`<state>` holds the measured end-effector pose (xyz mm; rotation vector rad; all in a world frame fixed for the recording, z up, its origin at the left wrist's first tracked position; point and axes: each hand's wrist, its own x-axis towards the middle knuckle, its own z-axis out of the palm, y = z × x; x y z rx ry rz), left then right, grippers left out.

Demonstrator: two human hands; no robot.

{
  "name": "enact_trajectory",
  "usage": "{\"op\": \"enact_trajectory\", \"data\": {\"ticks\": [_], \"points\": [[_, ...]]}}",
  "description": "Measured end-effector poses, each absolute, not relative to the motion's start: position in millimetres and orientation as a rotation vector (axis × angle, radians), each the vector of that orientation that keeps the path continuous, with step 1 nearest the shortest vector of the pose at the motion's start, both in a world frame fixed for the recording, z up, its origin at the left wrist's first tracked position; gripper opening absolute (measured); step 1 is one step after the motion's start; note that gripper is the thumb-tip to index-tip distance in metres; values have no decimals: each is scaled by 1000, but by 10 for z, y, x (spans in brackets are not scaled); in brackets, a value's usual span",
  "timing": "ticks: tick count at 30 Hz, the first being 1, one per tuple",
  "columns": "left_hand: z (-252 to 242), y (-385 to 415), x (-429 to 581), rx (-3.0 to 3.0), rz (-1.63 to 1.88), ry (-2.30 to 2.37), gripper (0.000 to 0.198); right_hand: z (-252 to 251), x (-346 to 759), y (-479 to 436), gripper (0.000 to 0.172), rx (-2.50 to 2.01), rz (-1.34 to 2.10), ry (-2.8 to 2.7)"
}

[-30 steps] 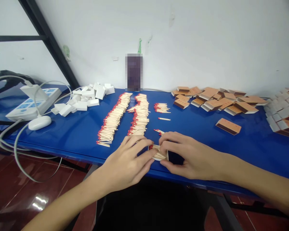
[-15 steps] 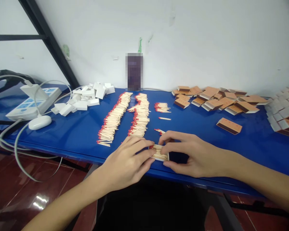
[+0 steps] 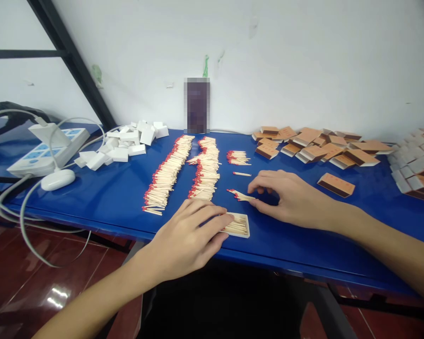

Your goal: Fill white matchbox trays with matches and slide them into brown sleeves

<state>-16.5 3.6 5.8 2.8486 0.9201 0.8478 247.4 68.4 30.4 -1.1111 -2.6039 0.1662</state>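
My left hand point(image 3: 194, 230) grips the left end of a white matchbox tray point(image 3: 248, 230) near the table's front edge, its fingers covering that end. Matches point(image 3: 238, 225) lie lengthwise inside the tray. Just beyond it, my right hand point(image 3: 289, 195) hovers with thumb and fingers apart, the fingertips at the plain ends of a few loose matches point(image 3: 240, 194). A single match point(image 3: 241, 174) and a small bunch of matches point(image 3: 238, 157) lie farther back. To the left run two long rows of red-tipped matches point(image 3: 167, 174), point(image 3: 205, 174).
White trays point(image 3: 120, 146) are heaped at the back left, near a power strip point(image 3: 49, 150) with cables. Orange matchbox sleeves point(image 3: 318, 143) pile up at the back right. One sleeve point(image 3: 336, 184) lies apart, and stacked matchboxes point(image 3: 419, 162) stand at the far right.
My right hand has left the tray and moved back and to the right, to the few loose matches. My left hand stays on the tray.
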Motion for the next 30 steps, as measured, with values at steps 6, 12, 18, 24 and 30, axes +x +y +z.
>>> {"op": "enact_trajectory", "data": {"ticks": [6,12,18,24,30], "points": [[76,33,-164,2858,841,922,24,276,2455,680,23,-1120,171,-2634],[73,32,-171,2856,823,916,23,278,2440,683,21,-1158,353,-2588],[74,27,-172,2853,811,919,22,300,2432,675,20,-1152,370,-2613],[79,30,-169,2841,798,923,23,301,2430,674,17,-1130,378,-2643],[89,18,-162,2841,821,955,34,313,2436,687,14,-1160,395,-2577]]}}
